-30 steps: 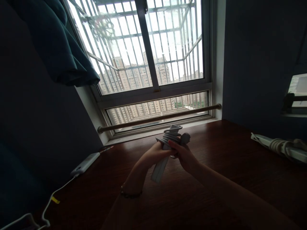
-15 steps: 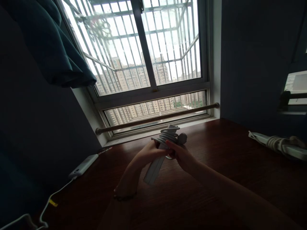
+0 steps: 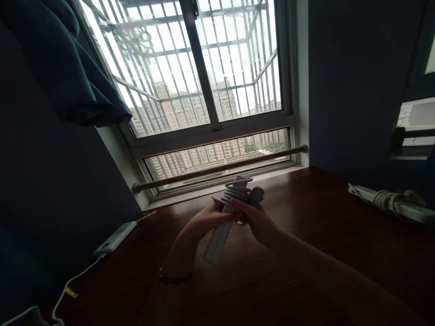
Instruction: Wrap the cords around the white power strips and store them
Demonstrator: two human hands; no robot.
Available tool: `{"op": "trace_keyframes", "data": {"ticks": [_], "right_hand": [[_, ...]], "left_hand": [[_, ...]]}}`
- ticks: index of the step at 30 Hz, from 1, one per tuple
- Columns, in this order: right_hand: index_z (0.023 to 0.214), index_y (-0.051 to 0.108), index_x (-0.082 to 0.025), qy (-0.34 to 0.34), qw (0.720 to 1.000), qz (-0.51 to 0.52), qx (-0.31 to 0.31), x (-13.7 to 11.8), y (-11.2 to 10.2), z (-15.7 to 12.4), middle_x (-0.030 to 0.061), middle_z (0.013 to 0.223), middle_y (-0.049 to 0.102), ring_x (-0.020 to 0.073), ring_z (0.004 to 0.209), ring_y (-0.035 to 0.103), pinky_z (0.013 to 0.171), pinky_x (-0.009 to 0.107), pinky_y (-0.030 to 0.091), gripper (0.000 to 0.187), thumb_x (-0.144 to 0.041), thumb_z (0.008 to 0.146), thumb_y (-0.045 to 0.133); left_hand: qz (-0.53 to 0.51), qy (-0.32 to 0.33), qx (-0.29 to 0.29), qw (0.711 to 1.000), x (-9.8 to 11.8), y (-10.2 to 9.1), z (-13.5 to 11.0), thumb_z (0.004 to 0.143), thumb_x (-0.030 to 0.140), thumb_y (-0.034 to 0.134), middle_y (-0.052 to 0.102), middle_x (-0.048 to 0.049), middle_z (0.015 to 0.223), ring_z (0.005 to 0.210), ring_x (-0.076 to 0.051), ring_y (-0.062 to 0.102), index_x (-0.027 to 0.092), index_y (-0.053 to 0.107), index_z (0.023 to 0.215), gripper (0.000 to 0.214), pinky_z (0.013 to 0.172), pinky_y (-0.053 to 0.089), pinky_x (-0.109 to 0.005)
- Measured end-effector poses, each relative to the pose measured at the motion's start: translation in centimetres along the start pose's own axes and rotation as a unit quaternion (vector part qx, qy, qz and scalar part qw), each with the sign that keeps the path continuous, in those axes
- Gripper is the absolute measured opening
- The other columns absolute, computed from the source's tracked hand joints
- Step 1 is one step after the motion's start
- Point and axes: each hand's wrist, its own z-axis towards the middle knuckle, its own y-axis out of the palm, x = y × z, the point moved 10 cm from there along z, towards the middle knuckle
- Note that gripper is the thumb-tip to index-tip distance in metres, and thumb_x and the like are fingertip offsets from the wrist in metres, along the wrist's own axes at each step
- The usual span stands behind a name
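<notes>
A white power strip (image 3: 217, 244) slants upright-left to right above the dark wooden table, its cord (image 3: 237, 193) wound round its upper part in several loops. The round grey plug (image 3: 256, 194) sticks out at the right of the coil. My left hand (image 3: 212, 216) is closed round the strip just below the loops. My right hand (image 3: 253, 217) grips the coil and strip from the right, thumb across the lower loops. Fingers behind the strip are hidden.
The brown tabletop (image 3: 292, 222) runs up to the window sill. At the right lies another white power strip (image 3: 404, 209) with its cord wrapped round it. A white device (image 3: 115, 237) with a cable is at the left. A rail (image 3: 217, 170) crosses the window.
The view has shifted slightly, so the surroundings sit a little further left. Both hands keep their hold on the power strip and its wound cord, with hardly any movement.
</notes>
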Motion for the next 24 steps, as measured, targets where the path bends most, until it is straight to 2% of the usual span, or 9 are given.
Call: {"op": "trace_keyframes", "data": {"ticks": [4,9,13,17,19,24], "right_hand": [[0.072,0.060,-0.013,0.005,1.000,-0.022,0.002,0.2,0.0,-0.1,-0.0012,0.059,0.049,0.0056,0.050,0.038,0.043,0.020,0.025,0.027,-0.037,0.063,0.070],[0.077,0.061,-0.014,-0.010,0.999,-0.043,0.012,0.5,-0.1,-0.4,-0.0008,0.059,0.051,0.0069,0.051,0.041,0.044,0.020,0.026,0.030,-0.039,0.063,0.069],[0.071,0.057,-0.014,-0.020,0.999,-0.032,0.019,0.5,-0.4,-0.1,-0.0030,0.052,0.045,0.0054,0.045,0.034,0.040,0.020,0.023,0.032,-0.041,0.062,0.070],[0.072,0.054,-0.015,-0.053,0.997,-0.038,0.035,0.4,-0.9,0.2,-0.0037,0.053,0.044,0.0050,0.044,0.034,0.039,0.020,0.022,0.033,-0.041,0.061,0.070],[0.072,0.053,-0.015,-0.059,0.997,-0.034,0.045,0.5,-1.1,0.1,-0.0045,0.052,0.042,0.0044,0.043,0.032,0.038,0.019,0.021,0.032,-0.041,0.062,0.070],[0.069,0.049,-0.015,-0.062,0.997,0.016,0.034,0.4,-0.9,0.1,-0.0056,0.050,0.038,0.0041,0.043,0.031,0.039,0.019,0.023,0.031,-0.038,0.063,0.069]], "left_hand": [[-0.006,-0.002,0.014,1.000,-0.2,0.0,-0.1,0.069,0.025,0.064,0.063,-0.0050,0.075,0.078,-0.018,0.058,0.009,0.061,0.081,0.020,0.074,0.046,-0.030],[-0.013,0.000,0.017,1.000,-0.5,-0.2,0.2,0.065,0.020,0.065,0.060,-0.0026,0.068,0.067,-0.016,0.057,0.009,0.060,0.075,0.016,0.064,0.046,-0.027],[-0.017,0.004,-0.024,1.000,-0.2,0.8,0.3,0.068,0.019,0.060,0.063,-0.0045,0.072,0.071,-0.018,0.059,0.009,0.062,0.080,0.016,0.072,0.048,-0.032],[-0.010,0.025,-0.034,0.999,0.4,1.1,0.2,0.067,0.013,0.059,0.063,-0.0048,0.074,0.074,-0.019,0.059,0.009,0.062,0.083,0.017,0.076,0.047,-0.033],[0.003,0.015,-0.036,0.999,0.0,1.1,0.1,0.066,0.013,0.059,0.063,-0.0048,0.075,0.076,-0.019,0.059,0.009,0.061,0.083,0.017,0.077,0.047,-0.033],[0.057,-0.037,0.021,0.997,-1.7,-0.6,0.2,0.062,0.015,0.061,0.061,-0.0039,0.077,0.075,-0.017,0.057,0.010,0.058,0.081,0.019,0.069,0.045,-0.028]]}}
